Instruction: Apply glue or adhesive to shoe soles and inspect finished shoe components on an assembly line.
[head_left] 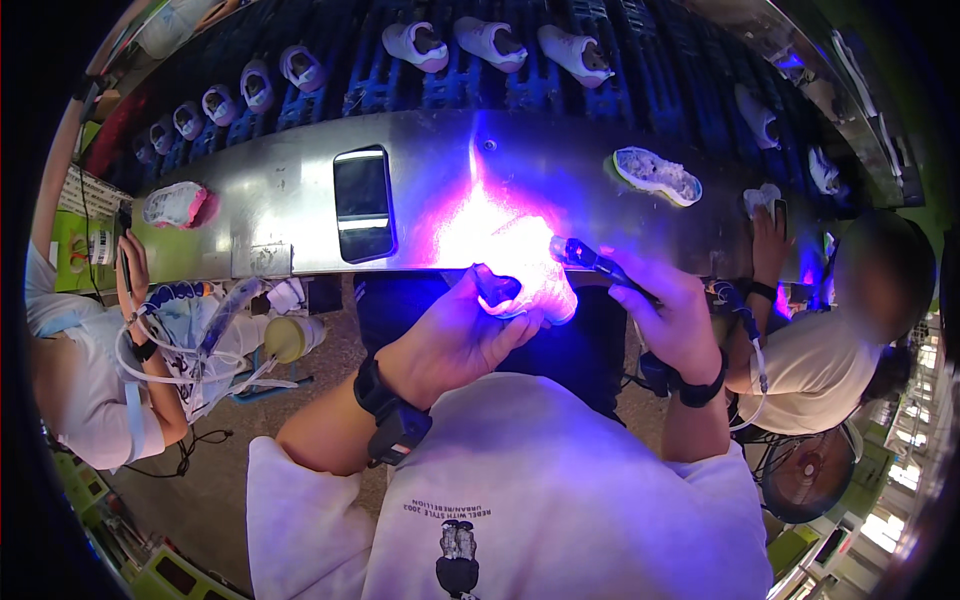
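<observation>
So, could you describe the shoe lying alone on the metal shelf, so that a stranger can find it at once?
Start from the long shiny metal shelf running across the bench, in front of the dark conveyor. Follow it right, past the black phone and the violet glow, to the pale shoe. Unlike the white shoes on the conveyor, it lies on its side on bare metal.

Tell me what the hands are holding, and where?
The left hand grips a shoe by its opening; the right hand holds a violet flashlight by its body.
</observation>
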